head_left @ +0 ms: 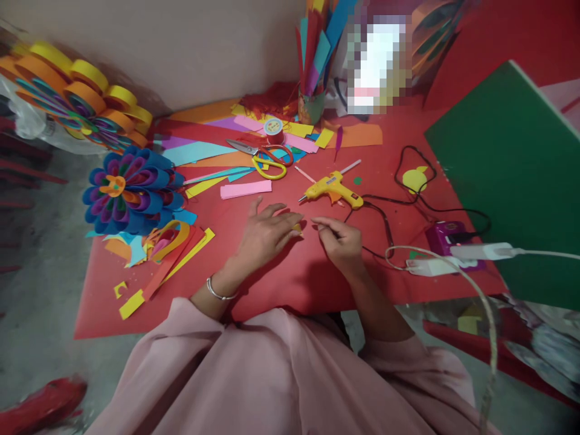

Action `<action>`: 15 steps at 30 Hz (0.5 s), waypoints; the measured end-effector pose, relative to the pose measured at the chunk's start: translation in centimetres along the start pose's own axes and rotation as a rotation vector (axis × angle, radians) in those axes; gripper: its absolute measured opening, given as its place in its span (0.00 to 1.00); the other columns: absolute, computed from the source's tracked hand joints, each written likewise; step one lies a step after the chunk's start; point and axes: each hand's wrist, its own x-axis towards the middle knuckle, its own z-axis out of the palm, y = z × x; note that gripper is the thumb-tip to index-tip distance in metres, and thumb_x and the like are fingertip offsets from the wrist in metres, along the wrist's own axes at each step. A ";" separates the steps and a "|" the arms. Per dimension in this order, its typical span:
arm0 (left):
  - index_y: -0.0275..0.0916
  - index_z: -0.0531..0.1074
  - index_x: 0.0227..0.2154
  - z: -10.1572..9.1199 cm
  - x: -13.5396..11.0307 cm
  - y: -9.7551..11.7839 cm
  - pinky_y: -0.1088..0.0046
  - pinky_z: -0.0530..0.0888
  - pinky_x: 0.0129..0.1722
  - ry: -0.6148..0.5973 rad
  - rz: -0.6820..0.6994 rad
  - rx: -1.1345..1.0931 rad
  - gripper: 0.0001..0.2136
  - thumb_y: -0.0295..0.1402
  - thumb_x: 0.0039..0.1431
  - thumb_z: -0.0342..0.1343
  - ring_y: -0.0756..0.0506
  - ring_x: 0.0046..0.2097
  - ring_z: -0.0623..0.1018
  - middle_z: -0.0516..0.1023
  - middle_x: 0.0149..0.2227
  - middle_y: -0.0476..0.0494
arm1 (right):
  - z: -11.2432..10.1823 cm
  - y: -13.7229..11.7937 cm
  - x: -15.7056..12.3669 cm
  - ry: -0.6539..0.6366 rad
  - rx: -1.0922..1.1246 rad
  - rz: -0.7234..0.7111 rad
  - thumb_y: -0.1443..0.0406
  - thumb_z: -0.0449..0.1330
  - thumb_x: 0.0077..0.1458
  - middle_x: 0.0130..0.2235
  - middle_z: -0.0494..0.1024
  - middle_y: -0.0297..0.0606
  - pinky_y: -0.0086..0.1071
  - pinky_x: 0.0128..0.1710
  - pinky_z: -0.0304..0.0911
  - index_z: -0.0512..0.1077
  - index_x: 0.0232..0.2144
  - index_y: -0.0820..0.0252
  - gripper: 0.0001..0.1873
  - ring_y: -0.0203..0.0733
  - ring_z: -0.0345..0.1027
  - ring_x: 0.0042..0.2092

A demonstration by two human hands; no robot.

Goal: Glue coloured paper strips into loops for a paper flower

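My left hand rests palm down on the red sheet, its fingertips pressed together over a small yellow paper piece. My right hand lies just to its right with the fingers curled in a pinch; what they hold is too small to make out. A yellow glue gun lies a little beyond both hands, nozzle pointing left. A silver bangle circles my left wrist.
A blue and purple paper flower sits at the left, an orange and yellow one behind it. Yellow-handled scissors, a pink strip, coloured strips, a cup of paper, black cord, a purple plug and a green board surround the hands.
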 end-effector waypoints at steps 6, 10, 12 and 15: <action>0.46 0.73 0.60 -1.2 -1.5 -0.5 0.45 0.56 0.70 -0.006 -0.075 0.003 0.25 0.51 0.65 0.62 0.35 0.63 0.75 0.77 0.62 0.37 | -0.2 0.4 0.2 0.063 -0.059 0.008 0.61 0.57 0.61 0.33 0.85 0.39 0.35 0.37 0.75 0.84 0.42 0.57 0.16 0.44 0.81 0.37; 0.43 0.75 0.59 -0.2 -3.0 -0.8 0.50 0.66 0.65 0.067 -0.135 -0.029 0.25 0.49 0.63 0.66 0.35 0.61 0.77 0.78 0.61 0.35 | -0.3 0.6 0.2 0.040 -0.191 -0.082 0.62 0.55 0.63 0.36 0.86 0.39 0.34 0.38 0.73 0.84 0.43 0.56 0.17 0.41 0.79 0.35; 0.43 0.75 0.58 0.5 -3.5 -0.9 0.52 0.69 0.62 0.100 -0.157 -0.055 0.25 0.48 0.62 0.67 0.36 0.60 0.77 0.78 0.60 0.34 | -0.3 0.6 0.2 0.054 -0.328 -0.189 0.64 0.55 0.63 0.37 0.86 0.39 0.35 0.42 0.73 0.84 0.44 0.55 0.17 0.42 0.79 0.37; 0.42 0.76 0.57 1.0 -4.0 -1.0 0.54 0.71 0.59 0.132 -0.164 -0.087 0.25 0.47 0.61 0.68 0.36 0.59 0.79 0.80 0.58 0.35 | -0.4 0.7 0.4 0.132 -0.546 -0.337 0.65 0.55 0.64 0.36 0.85 0.42 0.39 0.47 0.71 0.84 0.44 0.57 0.16 0.46 0.77 0.40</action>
